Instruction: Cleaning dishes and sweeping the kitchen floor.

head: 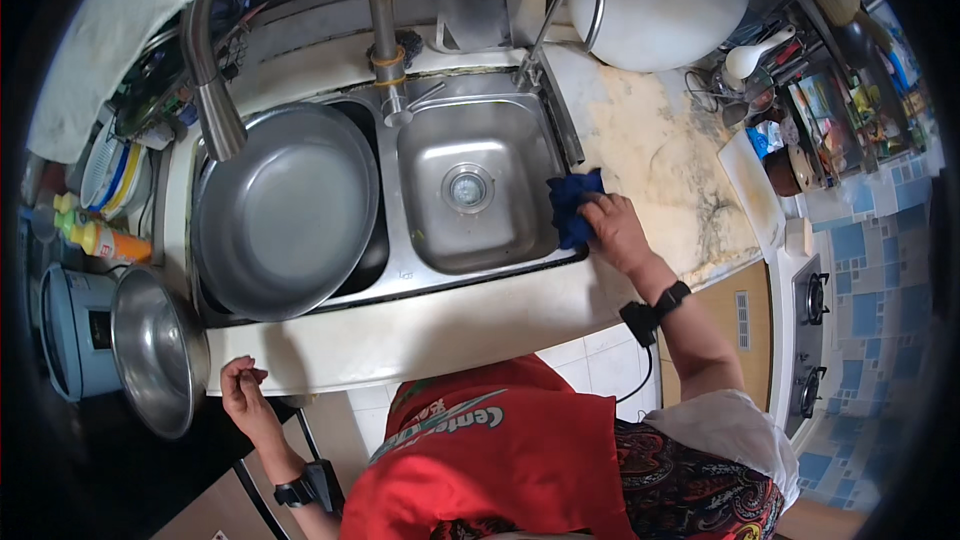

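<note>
A crumpled dark blue cloth (pixel 574 210) is gripped in my right hand (pixel 616 231), at the right rim of the stainless steel sink (pixel 480 221). My left hand (pixel 246 394) hovers by the counter's front edge at the lower left, holding nothing, its fingers loosely curled. Beside that hand stands a tilted steel bowl (pixel 154 352). A large grey metal basin (pixel 289 210) sits over the left sink bowl, with some cloudy liquid seemingly in it. Between the two sink bowls rises a steel faucet (pixel 397 101).
A slim curved tap (pixel 592 4) stands behind the right bowl. Another curved spout (pixel 217 112) overhangs the basin. Bottles (pixel 112 241) and a light blue appliance (pixel 75 330) stand at left. A white cutting board (pixel 754 191), utensils and a gas hob (pixel 806 345) are at right.
</note>
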A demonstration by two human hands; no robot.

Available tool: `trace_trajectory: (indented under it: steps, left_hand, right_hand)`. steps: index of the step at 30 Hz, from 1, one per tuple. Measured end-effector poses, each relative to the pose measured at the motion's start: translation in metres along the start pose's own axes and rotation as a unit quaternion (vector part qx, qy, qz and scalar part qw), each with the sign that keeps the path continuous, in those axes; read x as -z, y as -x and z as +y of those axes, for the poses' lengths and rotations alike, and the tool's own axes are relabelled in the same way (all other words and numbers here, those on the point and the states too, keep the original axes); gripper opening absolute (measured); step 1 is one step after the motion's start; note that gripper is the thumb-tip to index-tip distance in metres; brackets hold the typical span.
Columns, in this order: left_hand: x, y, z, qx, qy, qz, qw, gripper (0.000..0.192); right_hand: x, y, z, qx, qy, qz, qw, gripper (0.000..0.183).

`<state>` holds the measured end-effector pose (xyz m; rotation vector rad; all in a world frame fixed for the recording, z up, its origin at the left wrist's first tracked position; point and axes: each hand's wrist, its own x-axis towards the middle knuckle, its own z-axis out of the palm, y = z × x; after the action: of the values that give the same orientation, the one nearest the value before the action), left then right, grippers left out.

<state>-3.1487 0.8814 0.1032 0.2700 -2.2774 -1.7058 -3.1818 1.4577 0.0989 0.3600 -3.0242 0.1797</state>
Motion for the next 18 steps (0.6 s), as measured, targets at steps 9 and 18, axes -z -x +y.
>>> trace_trajectory:
  steps: [9, 18]
  left_hand:
    - [-0.020, -0.016, -0.003, -0.006, 0.031, -0.033, 0.999, 0.014]
    - [-0.034, -0.027, 0.004, -0.005, 0.045, -0.061, 0.997, 0.012]
  right_hand:
    - [0.000, 0.000, -0.056, -0.043, -0.009, -0.101, 0.994, 0.029]
    - [-0.047, -0.081, -0.117, -0.251, -0.366, -0.174, 0.879, 0.043]
